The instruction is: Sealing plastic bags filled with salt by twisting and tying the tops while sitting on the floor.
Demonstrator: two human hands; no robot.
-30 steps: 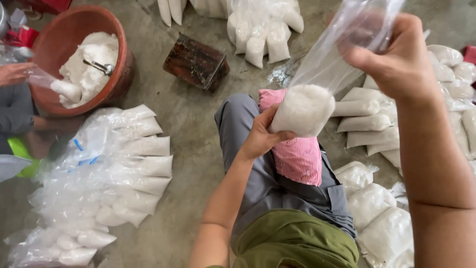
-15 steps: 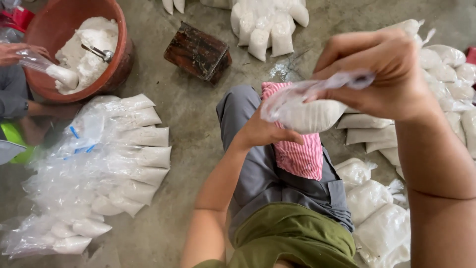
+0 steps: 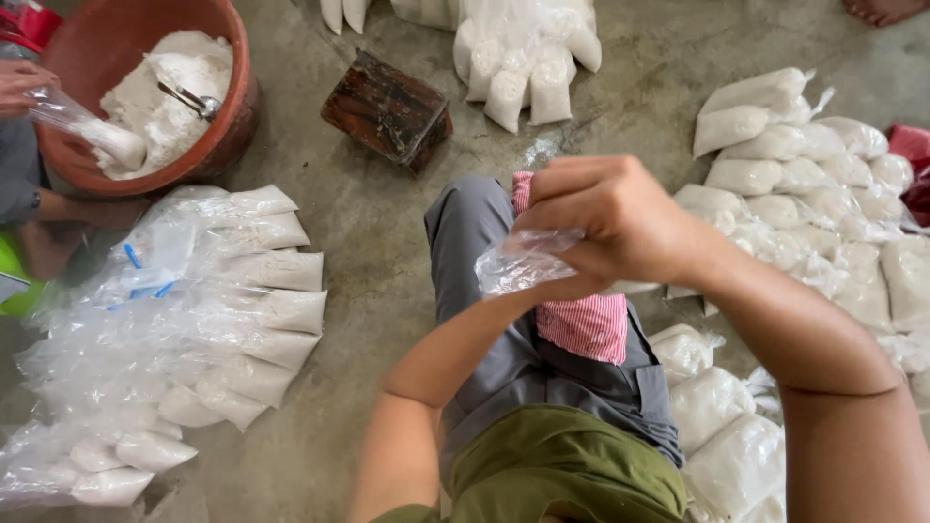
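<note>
Hands (image 3: 610,228) on sideways, leftward-pointing bag neck (image 3: 523,261)

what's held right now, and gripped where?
The right hand grips a clear plastic bag by its bunched, empty neck. The left hand is hidden behind the right, so its hold cannot be told; the bag's filled part is hidden too.

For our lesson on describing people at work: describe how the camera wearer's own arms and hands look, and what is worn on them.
Both forearms are bare, with no sleeves in view. The right hand shows no glove, ring or watch. The left hand is hidden behind it; only its bare forearm shows. No markings are visible.
</note>
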